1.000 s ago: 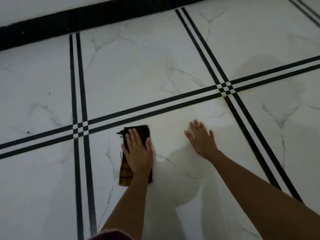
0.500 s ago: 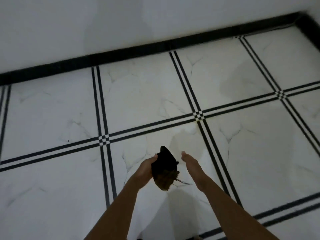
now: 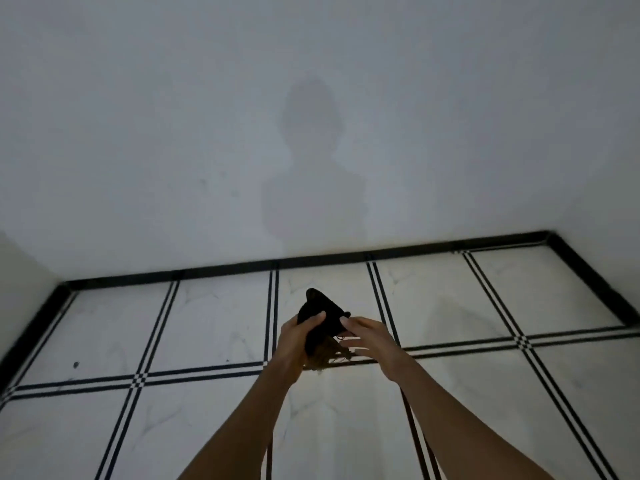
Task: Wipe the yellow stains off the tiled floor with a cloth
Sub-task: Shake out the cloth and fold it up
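Observation:
A dark cloth (image 3: 323,315) with a yellowish frayed lower end is bunched up and held in the air above the white tiled floor (image 3: 214,327). My left hand (image 3: 294,344) grips it from the left, thumb across its front. My right hand (image 3: 367,341) touches its right side with fingers spread. No yellow stain shows on the tiles I can see.
A plain white wall (image 3: 311,116) with my shadow on it fills the upper half. A black skirting (image 3: 346,259) runs along its base and down both sides. Double black lines (image 3: 273,313) cross the tiles. A small dark speck (image 3: 76,364) lies at the left.
The cloth went from flat on the floor under my left hand to lifted in the air between both hands. My view rose from the floor to the wall.

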